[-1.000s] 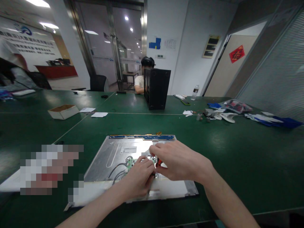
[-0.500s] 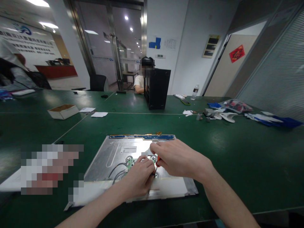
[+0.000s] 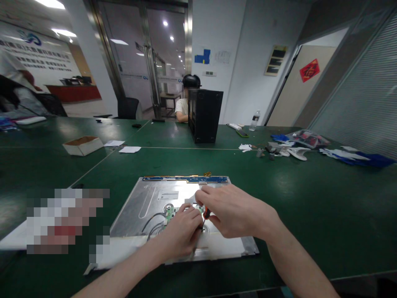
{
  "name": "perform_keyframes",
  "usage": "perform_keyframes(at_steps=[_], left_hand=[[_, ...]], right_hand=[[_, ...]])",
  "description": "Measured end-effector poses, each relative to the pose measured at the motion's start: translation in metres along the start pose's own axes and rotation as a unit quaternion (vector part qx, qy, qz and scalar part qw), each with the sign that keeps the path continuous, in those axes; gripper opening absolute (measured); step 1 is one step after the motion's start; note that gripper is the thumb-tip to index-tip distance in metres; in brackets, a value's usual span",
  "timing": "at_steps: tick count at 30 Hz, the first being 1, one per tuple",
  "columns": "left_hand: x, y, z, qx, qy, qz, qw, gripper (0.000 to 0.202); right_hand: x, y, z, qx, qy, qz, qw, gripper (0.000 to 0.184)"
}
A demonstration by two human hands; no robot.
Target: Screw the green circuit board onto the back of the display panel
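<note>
A flat metal-backed display panel [image 3: 136, 207] lies on the green table, with a blue circuit strip [image 3: 173, 179] along its far edge. On its middle sits a small green circuit board [image 3: 170, 212], partly covered by my left hand [image 3: 186, 227]. The fingers of that hand are bent and closed over the board's near right side; what they grip is hidden. My right hand [image 3: 226, 209] is closed around the red and black handle of a screwdriver [image 3: 206, 213]. Its thin shaft points down to a spot beside my left fingertips. Dark cables [image 3: 151, 221] curve left from the board.
A black computer case [image 3: 208, 118] stands across the table, with a person [image 3: 180, 109] behind it. An open cardboard box [image 3: 82, 145] and papers [image 3: 130, 149] lie to the left. Gloves [image 3: 297, 153], bags and a bottle [image 3: 254, 121] are at the right back.
My right hand has turned slightly around the screwdriver, its thumb side dropping a little lower. My left hand and the panel have stayed in place.
</note>
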State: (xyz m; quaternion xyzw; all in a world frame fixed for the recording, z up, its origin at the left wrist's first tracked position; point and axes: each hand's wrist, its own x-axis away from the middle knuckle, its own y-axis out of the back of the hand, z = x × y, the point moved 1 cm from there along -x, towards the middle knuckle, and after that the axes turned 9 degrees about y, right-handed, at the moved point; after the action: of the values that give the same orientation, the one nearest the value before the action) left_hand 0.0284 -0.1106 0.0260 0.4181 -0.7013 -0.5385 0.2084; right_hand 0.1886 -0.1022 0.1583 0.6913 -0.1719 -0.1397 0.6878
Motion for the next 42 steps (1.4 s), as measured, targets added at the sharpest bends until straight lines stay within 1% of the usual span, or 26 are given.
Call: perform_keyframes(at_steps=[3,6,9,13,20,23,25,28,31,37,40,42], left_hand=[[-0.0002,0.0014,-0.0007,-0.001,-0.001,0.005,1.000,0.015],[-0.0003,0.0023,-0.0010,-0.002,-0.001,0.008,1.000,0.015],[0.0000,0.0015,-0.0006,0.001,0.001,0.004,1.000,0.012],[0.0005,-0.0002,0.0000,0.004,-0.002,-0.006,1.000,0.011],[-0.0001,0.0005,-0.0005,0.003,-0.005,-0.005,1.000,0.017],[0.0001,0.0004,0.0001,0.001,-0.006,-0.003,1.000,0.018],[0.0002,-0.0002,0.0006,-0.001,-0.008,-0.003,1.000,0.018],[0.0002,-0.0008,0.0010,-0.001,-0.007,-0.007,1.000,0.014],[0.0001,-0.0009,0.0006,0.001,-0.003,-0.005,1.000,0.010],[0.0002,-0.0004,-0.0002,0.000,-0.003,-0.011,1.000,0.019],[0.0000,0.0003,-0.0006,-0.002,-0.005,-0.007,1.000,0.018],[-0.0001,0.0012,-0.0009,-0.003,-0.004,-0.004,1.000,0.016]], right_hand=[[-0.0001,-0.0010,-0.0002,0.009,0.004,0.010,1.000,0.025],[-0.0007,-0.0019,-0.0006,0.024,0.000,-0.004,1.000,0.023],[-0.0020,-0.0015,-0.0009,0.022,-0.022,-0.019,0.999,0.017],[-0.0041,0.0003,-0.0006,0.008,-0.046,-0.012,0.999,0.011],[-0.0003,0.0006,0.0011,-0.001,0.006,-0.019,1.000,0.019],[-0.0002,-0.0014,0.0008,0.003,0.011,-0.018,1.000,0.022],[-0.0016,-0.0019,0.0004,0.007,-0.001,-0.022,1.000,0.019],[-0.0043,-0.0008,-0.0003,0.014,-0.038,-0.022,0.999,0.013],[-0.0054,0.0011,-0.0005,0.015,-0.062,-0.018,0.998,0.013],[-0.0016,0.0018,0.0009,-0.011,-0.002,-0.016,1.000,0.016],[-0.0013,0.0006,0.0007,-0.009,0.006,-0.012,1.000,0.018],[-0.0022,0.0001,0.0003,0.000,-0.002,-0.021,1.000,0.016]])
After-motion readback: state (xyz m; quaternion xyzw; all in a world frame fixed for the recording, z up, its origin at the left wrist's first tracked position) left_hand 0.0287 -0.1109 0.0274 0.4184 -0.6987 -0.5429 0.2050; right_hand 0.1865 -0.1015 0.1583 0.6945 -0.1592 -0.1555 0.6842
